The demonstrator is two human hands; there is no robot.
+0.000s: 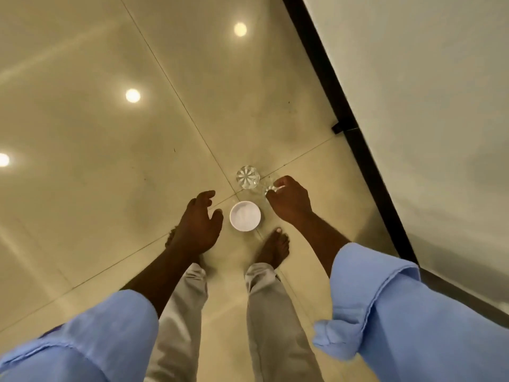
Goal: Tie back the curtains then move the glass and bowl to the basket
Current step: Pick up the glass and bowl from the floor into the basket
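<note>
On the glossy tiled floor (110,133) by the person's bare feet, a white bowl (245,215) sits beside a clear glass (248,177), the left hand (199,224) reaching loosely open toward the bowl while the right hand (289,201) pinches something clear, likely to lift it; no basket shows.

The left hand (199,222) covers most of one foot on the floor (110,133). Whether the right hand (289,201) grips the glass (248,177) is unclear.
</note>
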